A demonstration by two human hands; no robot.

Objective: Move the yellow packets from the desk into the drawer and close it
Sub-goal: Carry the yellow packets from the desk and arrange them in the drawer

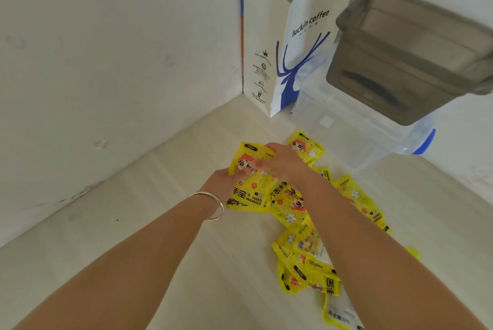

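Observation:
Several yellow hand-warmer packets (pixel 298 252) lie scattered on the pale wooden desk (pixel 160 196), from its middle toward the near right edge. Both my hands rest on the farthest packets. My left hand (pixel 222 183), with a silver bangle at the wrist, grips the left edge of a yellow packet (pixel 250 191). My right hand (pixel 285 160) presses down on the top of the same packet, fingers curled over it. Another packet (pixel 306 147) peeks out behind my right hand. No drawer is in view.
A white and blue paper coffee bag (pixel 290 44) stands in the desk's back corner against the white walls. A clear plastic box (pixel 357 132) sits right of it, with a grey translucent bin (pixel 410 54) on top.

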